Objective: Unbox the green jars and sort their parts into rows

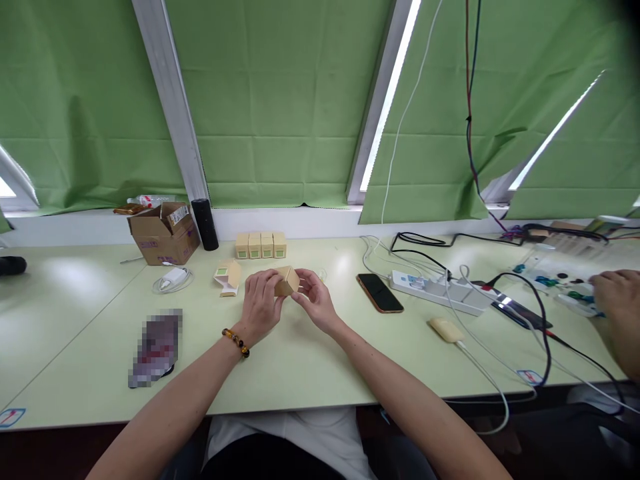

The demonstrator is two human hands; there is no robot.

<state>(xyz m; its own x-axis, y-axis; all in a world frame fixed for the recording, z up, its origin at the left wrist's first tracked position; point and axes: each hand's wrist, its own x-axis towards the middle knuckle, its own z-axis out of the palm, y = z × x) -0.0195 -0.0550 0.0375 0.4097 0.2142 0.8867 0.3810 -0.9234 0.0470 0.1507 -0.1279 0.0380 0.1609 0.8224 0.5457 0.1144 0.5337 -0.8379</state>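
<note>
Carton (161, 245) left of the row of small boxes (261, 246), flaps up, inside hidden; open box (228, 275) front-left of row, flap splayed; left hand (262, 301) clamped on tan box (288, 283), plain-sided, tilted, before row; right hand (317, 301) pinching its right end.

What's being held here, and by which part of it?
A small cardboard box: the left hand grips its left side; the right hand is at its right end, perhaps gripping too.
</note>
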